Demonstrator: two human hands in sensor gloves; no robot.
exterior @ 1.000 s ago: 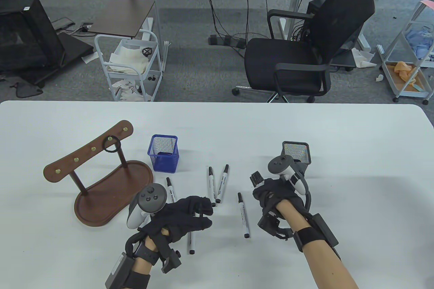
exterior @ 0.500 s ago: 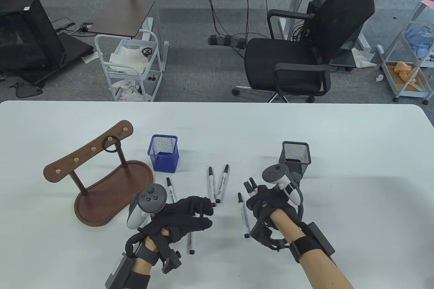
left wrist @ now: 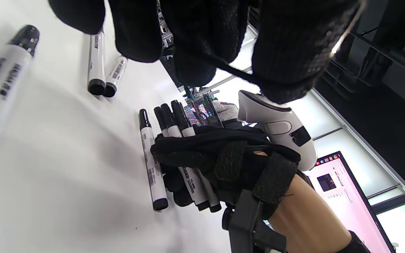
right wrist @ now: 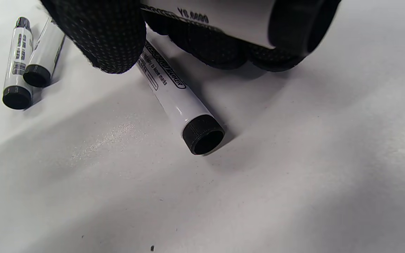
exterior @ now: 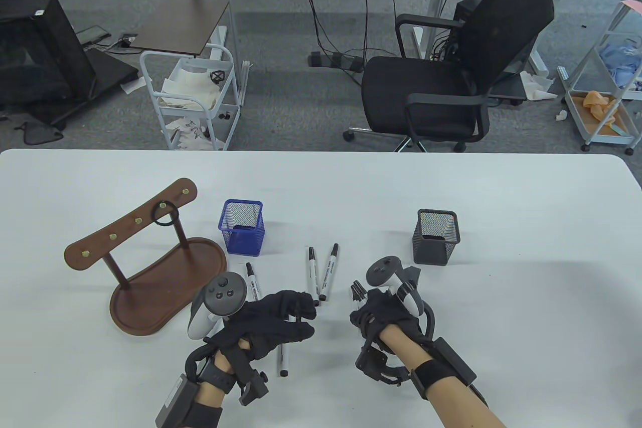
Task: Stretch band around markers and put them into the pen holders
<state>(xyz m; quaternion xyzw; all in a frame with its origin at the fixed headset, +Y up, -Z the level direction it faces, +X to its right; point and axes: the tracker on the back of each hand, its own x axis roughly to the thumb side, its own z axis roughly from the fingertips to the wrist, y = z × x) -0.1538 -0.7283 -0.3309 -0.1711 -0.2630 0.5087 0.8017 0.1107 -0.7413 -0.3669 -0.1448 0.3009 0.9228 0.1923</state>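
The right hand, lower centre of the table view, is wrapped around a bunch of three markers and sits low over a fourth marker lying on the desk. The left hand, lower left, has its fingers curled with a thin black band pinched between the fingertips.

What I'd worry about: picking up that fourth marker while already holding three means loosening the grip, so the bunch could fan out or one could slide free and roll, since the desk looks smooth and slick. The band could also snap off the fingertips when it gets stretched.

Loose markers: a pair at centre, one just left of them, and one partly under the left hand. The blue holder and the black holder sit further up, both looking empty as far as I can see. A wooden rack on the left has another band on a peg.

White desk, grey carpet, an office chair and a cart behind.
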